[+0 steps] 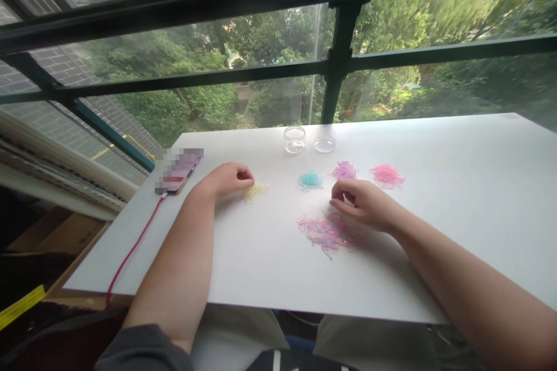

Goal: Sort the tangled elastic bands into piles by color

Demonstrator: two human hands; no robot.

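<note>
My left hand [232,178] is closed just above the small yellow pile [255,192], fingertips at its upper edge. Whatever its fingers hold, if anything, is too small to tell. Over the top of the mixed pink and purple pile [327,233], my right hand [359,202] has its thumb and fingers pressed together; nothing can be made out between them. Small thin pieces make up every pile. A teal pile [310,180], a purple pile [344,170] and a pink pile [387,175] lie farther back.
A clear round dish [295,140] and a clear lid [325,145] are near the back edge of the white table [261,266]. At the left lies a phone [185,169] with a red cable [137,243]. Green window bars run behind the table.
</note>
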